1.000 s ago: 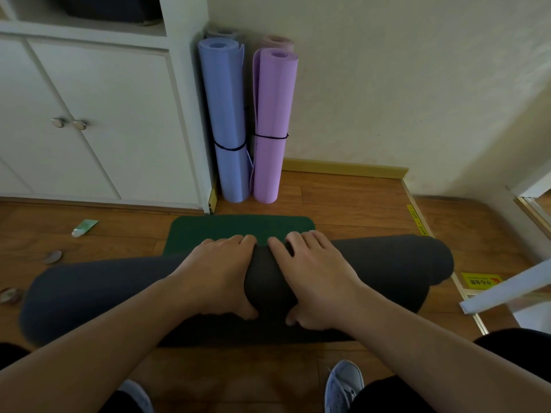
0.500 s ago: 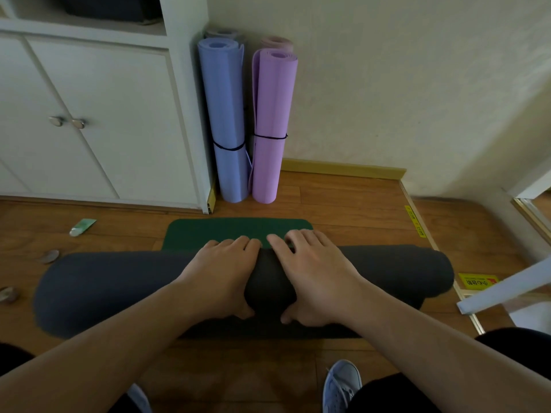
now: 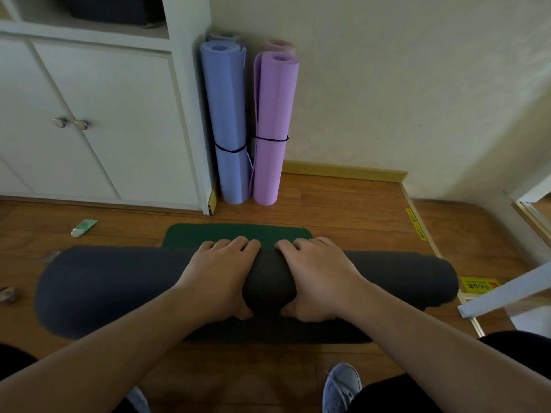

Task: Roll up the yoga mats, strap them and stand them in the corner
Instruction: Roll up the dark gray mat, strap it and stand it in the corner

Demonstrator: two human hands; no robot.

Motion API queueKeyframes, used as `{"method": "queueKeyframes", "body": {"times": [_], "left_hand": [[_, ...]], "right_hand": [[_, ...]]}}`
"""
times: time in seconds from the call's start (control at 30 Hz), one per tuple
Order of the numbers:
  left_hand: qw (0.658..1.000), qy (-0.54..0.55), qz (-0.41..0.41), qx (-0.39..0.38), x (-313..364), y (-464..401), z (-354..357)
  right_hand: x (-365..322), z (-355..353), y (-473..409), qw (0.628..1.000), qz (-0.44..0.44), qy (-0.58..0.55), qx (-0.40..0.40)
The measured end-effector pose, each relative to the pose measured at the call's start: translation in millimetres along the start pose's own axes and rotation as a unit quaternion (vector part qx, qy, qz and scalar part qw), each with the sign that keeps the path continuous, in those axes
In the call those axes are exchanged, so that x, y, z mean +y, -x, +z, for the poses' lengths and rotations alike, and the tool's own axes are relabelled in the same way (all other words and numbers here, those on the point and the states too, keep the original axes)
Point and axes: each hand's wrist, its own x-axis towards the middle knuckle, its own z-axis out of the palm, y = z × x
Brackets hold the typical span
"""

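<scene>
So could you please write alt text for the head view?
Both hands, left hand and right hand, grip a nearly rolled dark mat on a wooden floor. Blue mat and purple mat stand strapped in the corner.

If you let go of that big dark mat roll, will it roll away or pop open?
The dark mat roll is round and lies on a smooth wood floor, so it could probably roll. No strap shows on it, unlike the blue mat and purple mat, so it may spring loose. Both the left hand and right hand press it, suggesting it needs holding.
</scene>
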Motion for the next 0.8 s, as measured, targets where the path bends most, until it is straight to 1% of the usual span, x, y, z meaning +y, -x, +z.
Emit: {"method": "queueKeyframes", "body": {"times": [0.17, 0.3, 0.4, 0.57, 0.67, 0.8], "left_hand": [[0.998, 0.057, -0.01, -0.036, -9, 2, -7], [0.997, 0.059, -0.004, -0.043, -7, 3, -6], [0.998, 0.053, 0.009, -0.034, -7, 6, -4], [0.999, -0.008, 0.024, -0.025, 1, 6, 3], [0.999, -0.003, 0.023, -0.025, 0, 1, 1], [0.998, 0.043, 0.011, -0.052, -6, 1, -7]], "right_hand": [[-12, 1, 5, 0.997, -0.03, 0.063, 0.01], [-10, 4, 2, 0.999, -0.032, 0.027, 0.004], [-6, 1, 0, 1.0, -0.03, 0.005, 0.006], [-3, -2, 2, 0.999, -0.009, -0.038, -0.017], [-7, 3, 3, 1.0, -0.021, -0.005, -0.008], [-18, 7, 5, 0.998, -0.019, 0.058, 0.012]]}}
